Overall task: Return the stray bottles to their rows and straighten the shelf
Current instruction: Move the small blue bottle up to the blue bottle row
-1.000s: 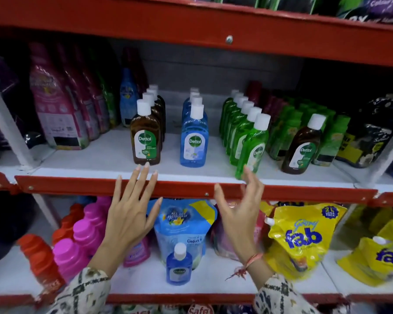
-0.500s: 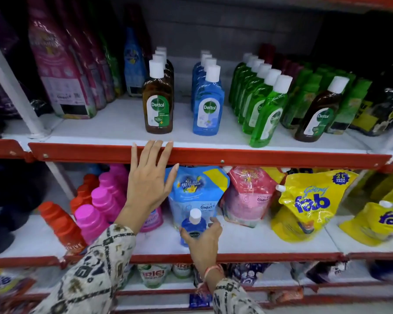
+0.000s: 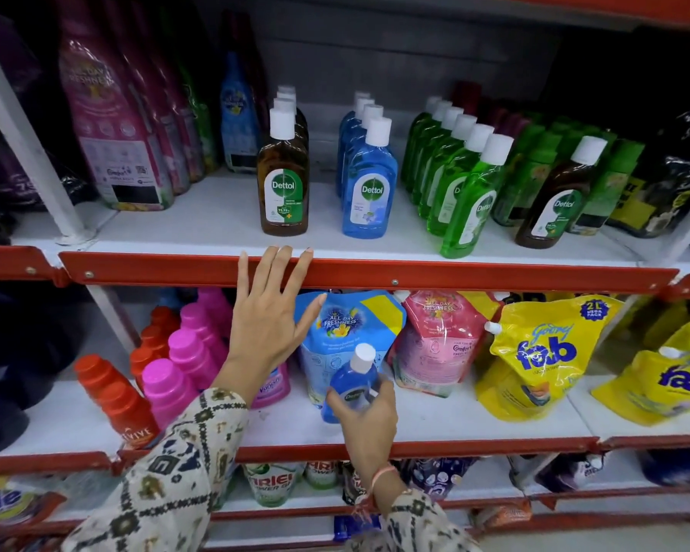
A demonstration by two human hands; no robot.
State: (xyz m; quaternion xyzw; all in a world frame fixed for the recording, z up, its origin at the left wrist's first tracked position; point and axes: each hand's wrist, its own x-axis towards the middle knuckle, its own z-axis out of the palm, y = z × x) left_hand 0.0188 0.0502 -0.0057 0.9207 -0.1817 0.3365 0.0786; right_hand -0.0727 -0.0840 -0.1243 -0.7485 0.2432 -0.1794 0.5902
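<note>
While our left hand lies flat and spread, holding nothing, its fingertips on the red shelf edge, our right hand grasps the small blue Dettol bottle around its lower body. The bottle is tilted on the lower shelf, just in front of the blue refill pouch. On the shelf above, the blue Dettol row stands between brown and green rows; one brown bottle stands among the green ones.

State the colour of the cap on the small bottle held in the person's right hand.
White, on the small blue plastic bottle in the right hand; seen in the head view.
</note>
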